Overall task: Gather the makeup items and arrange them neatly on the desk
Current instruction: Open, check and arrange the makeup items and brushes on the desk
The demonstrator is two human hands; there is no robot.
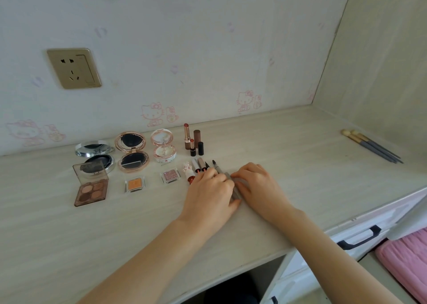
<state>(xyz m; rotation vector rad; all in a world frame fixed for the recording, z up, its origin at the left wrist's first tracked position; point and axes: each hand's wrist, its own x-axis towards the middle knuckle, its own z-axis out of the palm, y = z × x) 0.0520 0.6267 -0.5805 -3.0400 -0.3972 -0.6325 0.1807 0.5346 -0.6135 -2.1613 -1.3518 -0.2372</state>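
Both hands down on the surface [288, 141] at the right end of the makeup rows. Left hand [211, 191] has its fingers curled over the grey pen [219, 169], which lies slanted, dark tip poking out toward the wall; whether it truly pinches it can't be told. Right hand [256, 183] sits just beside, fingers bent onto the pen's lower part, grip also unclear. Risks, as a guess: sliding the pen left could bump the slim tubes [200, 164] lying touching beside it and skew that row; a wrist sweep could knock over the upright lipsticks [193, 141] behind, they look tippy. Pen is thin, round, likely rolls if let go on a slant. Compacts [131, 151] stand open, palette [91, 191] and two small pans [134, 184] already lined up at left. Two brushes [372, 145] lie well apart at far right, not yet gathered.
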